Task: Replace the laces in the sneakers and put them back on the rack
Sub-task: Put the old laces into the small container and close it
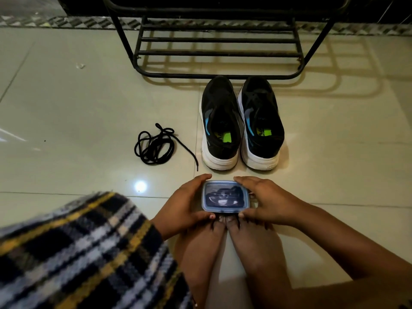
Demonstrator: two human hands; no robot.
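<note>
Sneakers (242, 123), black mesh on white soles, are sitting unlaced on the glossy floor (66, 97) before the rack (218, 52); a loose black lace (156, 146) is coiling at their left; left hand (182, 206) and right hand (265, 201) are gripping a small lidded box (225, 198); steadying its base while prying one lid corner should be working best.

Black sneakers (242, 123) with white soles, black lace (156, 146), blue-lidded box (225, 196), black-yellow-white plaid cloth (78, 253), black rack (218, 41).
</note>
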